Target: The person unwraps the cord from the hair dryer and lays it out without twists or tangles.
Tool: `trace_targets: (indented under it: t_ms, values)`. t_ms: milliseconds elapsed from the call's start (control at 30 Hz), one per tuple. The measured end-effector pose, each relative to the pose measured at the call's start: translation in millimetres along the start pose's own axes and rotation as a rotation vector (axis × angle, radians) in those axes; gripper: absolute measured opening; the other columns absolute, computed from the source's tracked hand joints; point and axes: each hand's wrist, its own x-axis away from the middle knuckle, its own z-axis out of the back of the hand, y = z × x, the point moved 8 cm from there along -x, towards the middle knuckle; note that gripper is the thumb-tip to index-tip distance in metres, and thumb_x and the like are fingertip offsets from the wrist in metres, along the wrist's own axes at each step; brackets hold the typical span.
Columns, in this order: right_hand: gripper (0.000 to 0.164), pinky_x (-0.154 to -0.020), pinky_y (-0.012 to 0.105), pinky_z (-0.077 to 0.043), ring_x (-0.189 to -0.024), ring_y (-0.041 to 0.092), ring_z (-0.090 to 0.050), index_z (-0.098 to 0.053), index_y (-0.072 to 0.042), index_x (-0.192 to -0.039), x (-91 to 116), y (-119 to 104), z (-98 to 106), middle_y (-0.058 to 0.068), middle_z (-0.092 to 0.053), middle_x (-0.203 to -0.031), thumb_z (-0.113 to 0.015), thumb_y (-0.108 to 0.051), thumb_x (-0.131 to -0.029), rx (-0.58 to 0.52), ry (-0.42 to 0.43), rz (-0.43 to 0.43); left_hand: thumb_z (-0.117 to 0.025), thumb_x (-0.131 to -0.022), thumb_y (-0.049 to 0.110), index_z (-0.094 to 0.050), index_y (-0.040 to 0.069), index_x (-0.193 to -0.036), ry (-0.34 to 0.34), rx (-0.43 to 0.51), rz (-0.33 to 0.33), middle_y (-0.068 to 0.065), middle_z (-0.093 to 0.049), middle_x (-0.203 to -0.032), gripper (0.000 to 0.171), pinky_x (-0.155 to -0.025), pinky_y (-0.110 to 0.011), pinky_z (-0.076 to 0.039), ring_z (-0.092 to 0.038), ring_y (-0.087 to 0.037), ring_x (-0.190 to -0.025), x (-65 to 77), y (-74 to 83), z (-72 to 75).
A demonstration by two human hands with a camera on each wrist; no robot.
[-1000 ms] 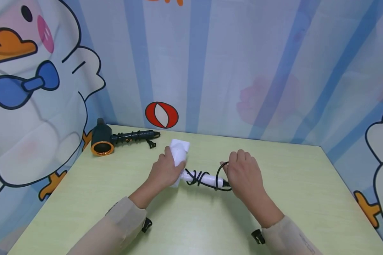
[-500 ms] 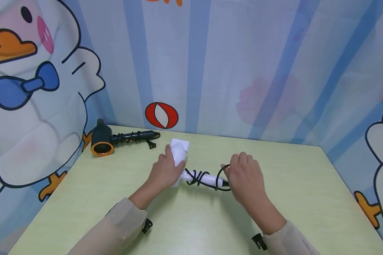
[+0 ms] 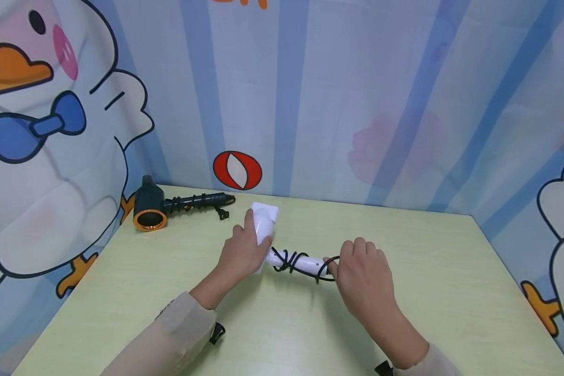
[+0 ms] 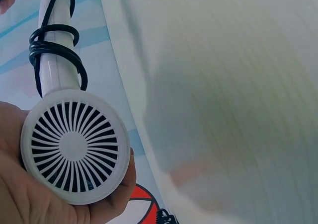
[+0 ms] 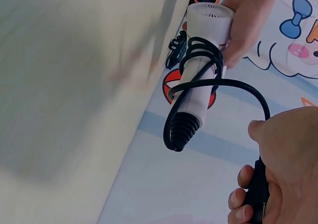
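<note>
Two hands work at a white hair dryer [image 3: 264, 228] near the middle of the head view: the left hand [image 3: 239, 249] grips its barrel [image 4: 74, 147], while the right hand [image 3: 364, 277] has its fingers curled round the black plug [image 5: 257, 186]. The cord [image 5: 233, 83] crosses the handle [image 4: 55, 75] in loose coils, with a slack loop near the ribbed sleeve [image 5: 185, 128]. A hard pull on the plug could draw that loop tight, kinking the cord at the sleeve or twisting the dryer out of the left hand. Since it appears held above the tabletop [image 3: 451, 271], such a slip would probably mean a drop. If the right hand lost the plug instead, the uneven coils could spring loose. The black hair dryer [image 3: 149, 201] at the left of the frame lies well apart, so knocking it seems unlikely.
</note>
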Motion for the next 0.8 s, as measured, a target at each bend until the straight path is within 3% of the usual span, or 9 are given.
trace_targets:
  t_ms: [333,600,800]
  values:
    - [0.051,-0.055,0.03,-0.028,-0.057,0.02,-0.031,-0.039,-0.006,-0.072,15,-9,1,0.004,-0.031,-0.064,-0.071,-0.039,-0.095,0.042,-0.048,0.058,-0.056,-0.1,0.046,-0.016,0.007,-0.159,0.018,-0.03,-0.008,-0.026,-0.053,-0.124,0.082,-0.069,-0.047,-0.055,-0.06,-0.036,-0.086,-0.2,2.0,1.2]
    - [0.049,-0.055,0.029,-0.031,-0.057,0.018,-0.033,-0.046,-0.006,-0.073,21,-16,-9,0.002,-0.034,-0.063,-0.065,-0.044,-0.098,0.04,-0.122,0.089,-0.055,-0.1,0.047,-0.016,0.007,-0.159,0.029,-0.033,-0.013,-0.026,-0.052,-0.124,0.081,-0.069,-0.049,-0.055,-0.06,-0.036,-0.087,-1.0,1.3,3.9]
    - [0.051,-0.053,0.029,-0.032,-0.054,0.018,-0.033,-0.045,-0.006,-0.07,24,-17,-14,0.002,-0.033,-0.061,-0.066,-0.044,-0.097,0.052,-0.106,0.115,-0.055,-0.1,0.047,-0.016,0.007,-0.159,0.027,-0.025,-0.011,-0.026,-0.052,-0.124,0.081,-0.07,-0.049,-0.055,-0.06,-0.036,-0.088,0.1,1.1,5.7]
